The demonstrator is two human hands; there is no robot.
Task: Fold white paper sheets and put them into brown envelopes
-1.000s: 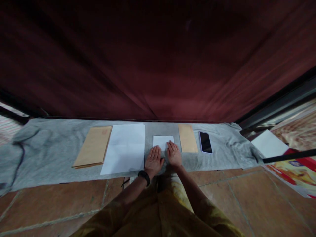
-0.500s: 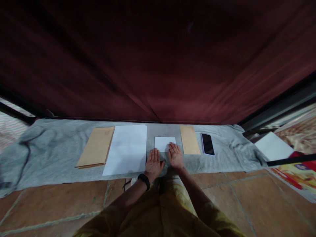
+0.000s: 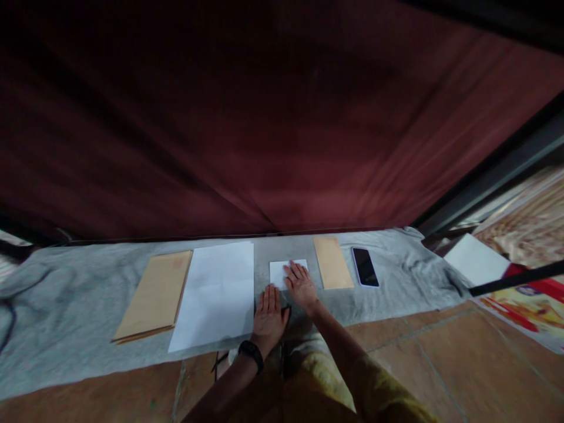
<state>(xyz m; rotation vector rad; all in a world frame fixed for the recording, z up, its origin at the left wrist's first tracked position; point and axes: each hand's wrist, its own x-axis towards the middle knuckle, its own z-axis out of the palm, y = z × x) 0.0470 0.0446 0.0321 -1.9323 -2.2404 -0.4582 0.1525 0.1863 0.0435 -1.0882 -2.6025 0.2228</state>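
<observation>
My right hand (image 3: pixel 301 285) lies with fingers spread over the right part of a small white folded paper (image 3: pixel 277 272), covering some of it. Flat on the grey cloth, my left hand (image 3: pixel 268 316) has its fingers stretched out, the tips at the paper's lower left edge. Left of it lies a stack of white paper sheets (image 3: pixel 215 294). Beyond that is a pile of brown envelopes (image 3: pixel 154 292). A single brown envelope (image 3: pixel 333 262) rests to the right of the small paper.
A phone (image 3: pixel 365 267) with a dark screen lies right of the single envelope. Grey cloth (image 3: pixel 88 294) covers the long narrow surface. Dark red fabric (image 3: pixel 282 147) rises behind it. Dark metal bars (image 3: pixel 489 176) and a printed box (image 3: pixel 524 299) stand at the right.
My right hand has slid up and left across the small paper, covering more of it. The left hand stays flat near the paper's lower edge. The whole view has shifted and tilted slightly.
</observation>
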